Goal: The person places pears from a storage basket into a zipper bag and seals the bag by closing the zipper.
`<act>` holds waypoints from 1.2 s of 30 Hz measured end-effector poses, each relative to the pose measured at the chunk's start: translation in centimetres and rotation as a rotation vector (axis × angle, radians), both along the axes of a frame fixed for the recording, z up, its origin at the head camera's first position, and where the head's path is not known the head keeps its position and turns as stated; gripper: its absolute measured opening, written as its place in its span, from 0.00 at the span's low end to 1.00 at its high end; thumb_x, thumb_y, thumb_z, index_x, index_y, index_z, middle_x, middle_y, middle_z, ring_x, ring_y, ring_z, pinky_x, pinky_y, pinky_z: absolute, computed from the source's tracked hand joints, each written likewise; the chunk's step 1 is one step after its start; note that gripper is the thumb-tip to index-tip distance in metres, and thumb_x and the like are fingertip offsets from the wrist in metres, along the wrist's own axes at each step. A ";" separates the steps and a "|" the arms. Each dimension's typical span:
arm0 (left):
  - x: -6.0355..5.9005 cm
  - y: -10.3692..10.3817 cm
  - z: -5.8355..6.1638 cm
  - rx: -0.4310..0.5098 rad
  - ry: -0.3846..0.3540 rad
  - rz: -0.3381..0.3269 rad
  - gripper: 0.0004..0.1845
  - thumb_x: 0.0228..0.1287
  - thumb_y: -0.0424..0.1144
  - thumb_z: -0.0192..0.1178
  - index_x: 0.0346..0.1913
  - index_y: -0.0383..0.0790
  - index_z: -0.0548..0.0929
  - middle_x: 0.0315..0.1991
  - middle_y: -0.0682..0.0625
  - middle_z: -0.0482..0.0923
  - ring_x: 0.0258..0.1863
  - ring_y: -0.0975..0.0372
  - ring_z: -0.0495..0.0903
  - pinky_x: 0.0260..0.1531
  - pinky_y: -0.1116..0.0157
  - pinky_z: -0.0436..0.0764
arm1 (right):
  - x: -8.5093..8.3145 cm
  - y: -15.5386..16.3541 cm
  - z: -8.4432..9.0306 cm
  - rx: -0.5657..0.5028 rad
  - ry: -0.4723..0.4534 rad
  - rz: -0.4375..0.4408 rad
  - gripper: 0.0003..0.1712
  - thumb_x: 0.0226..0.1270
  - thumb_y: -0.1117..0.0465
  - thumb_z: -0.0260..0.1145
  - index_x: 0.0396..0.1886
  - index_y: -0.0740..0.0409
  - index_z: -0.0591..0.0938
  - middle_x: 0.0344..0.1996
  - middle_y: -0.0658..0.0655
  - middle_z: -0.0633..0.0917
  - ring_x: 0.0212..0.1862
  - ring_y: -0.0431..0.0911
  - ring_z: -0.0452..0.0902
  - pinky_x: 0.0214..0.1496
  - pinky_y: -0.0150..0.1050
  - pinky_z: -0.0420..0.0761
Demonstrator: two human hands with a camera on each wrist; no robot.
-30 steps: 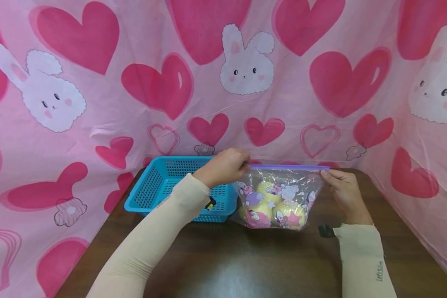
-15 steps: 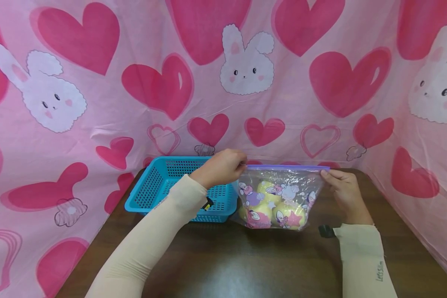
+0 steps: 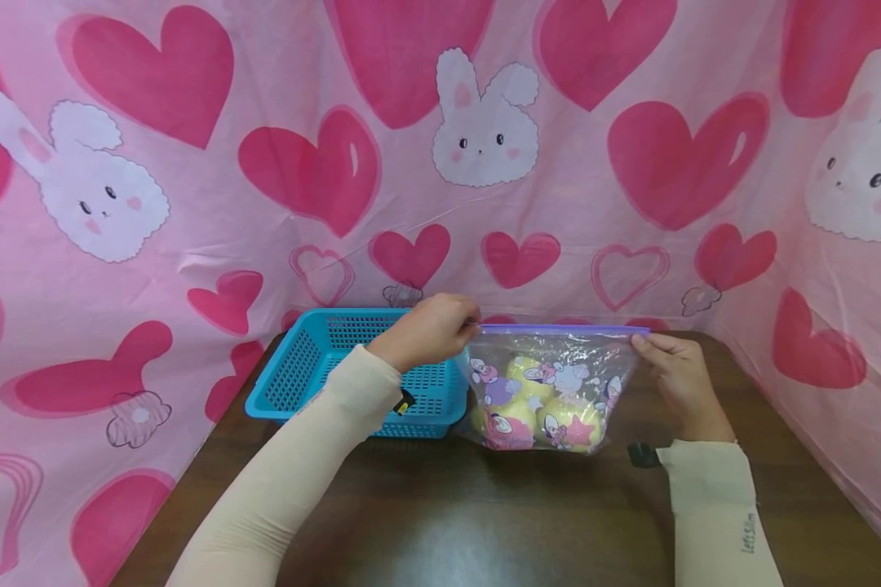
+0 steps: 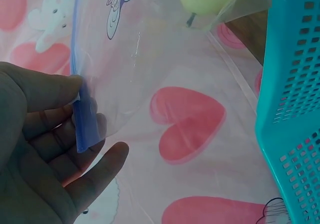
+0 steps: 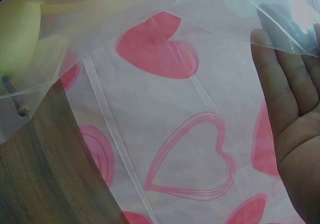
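Note:
A clear zip bag [image 3: 596, 359] with pink and purple cartoon prints stands on the table, holding several pale yellow fruits [image 3: 529, 371] with short stems. Along its top runs a purple zip strip [image 3: 558, 330], drawn straight between both hands. My left hand [image 3: 435, 328] pinches the strip's left end between thumb and fingers; the left wrist view shows the strip's end [image 4: 87, 126] just past the thumb. At the top right corner, my right hand [image 3: 679, 377] pinches the bag between thumb and fingers. In the right wrist view, the fingertips lie behind the clear film.
A turquoise perforated basket [image 3: 264, 403] stands left of the bag, partly behind my left forearm. The dark wooden table [image 3: 440, 514] meets a pink cloth [image 3: 573, 212] with hearts and rabbits at its back. A dark wrist camera [image 3: 642, 455] sits by my right cuff.
My left hand has slid a little to the left along the zip strip to its end. The right hand and the bag with the fruits stay in place.

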State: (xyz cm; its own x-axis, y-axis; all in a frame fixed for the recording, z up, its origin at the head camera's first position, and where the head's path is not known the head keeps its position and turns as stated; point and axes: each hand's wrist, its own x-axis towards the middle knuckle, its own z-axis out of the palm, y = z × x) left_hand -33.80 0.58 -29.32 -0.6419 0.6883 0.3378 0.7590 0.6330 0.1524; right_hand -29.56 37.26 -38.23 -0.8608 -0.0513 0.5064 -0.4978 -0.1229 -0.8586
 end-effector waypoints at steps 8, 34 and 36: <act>0.0 -0.4 -0.1 0.010 0.012 -0.001 0.12 0.60 0.42 0.69 0.45 0.45 0.84 0.37 0.57 0.80 0.36 0.68 0.77 0.40 0.71 0.79 | 0.0 0.0 0.0 0.035 -0.028 -0.040 0.13 0.72 0.68 0.58 0.48 0.73 0.83 0.32 0.53 0.88 0.34 0.43 0.82 0.40 0.33 0.80; 0.1 -1.8 0.0 0.008 0.001 0.033 0.13 0.59 0.42 0.70 0.45 0.45 0.84 0.37 0.57 0.80 0.35 0.67 0.77 0.39 0.70 0.80 | -0.1 -0.2 0.1 0.024 -0.060 -0.045 0.12 0.72 0.68 0.59 0.47 0.68 0.85 0.32 0.52 0.88 0.34 0.42 0.82 0.42 0.33 0.80; 0.0 -1.8 0.0 0.008 0.013 0.020 0.12 0.59 0.42 0.70 0.45 0.45 0.84 0.37 0.56 0.80 0.35 0.67 0.77 0.39 0.70 0.80 | -0.1 -0.2 0.0 -0.012 -0.050 -0.031 0.11 0.72 0.70 0.58 0.44 0.67 0.86 0.31 0.52 0.88 0.32 0.41 0.82 0.39 0.32 0.81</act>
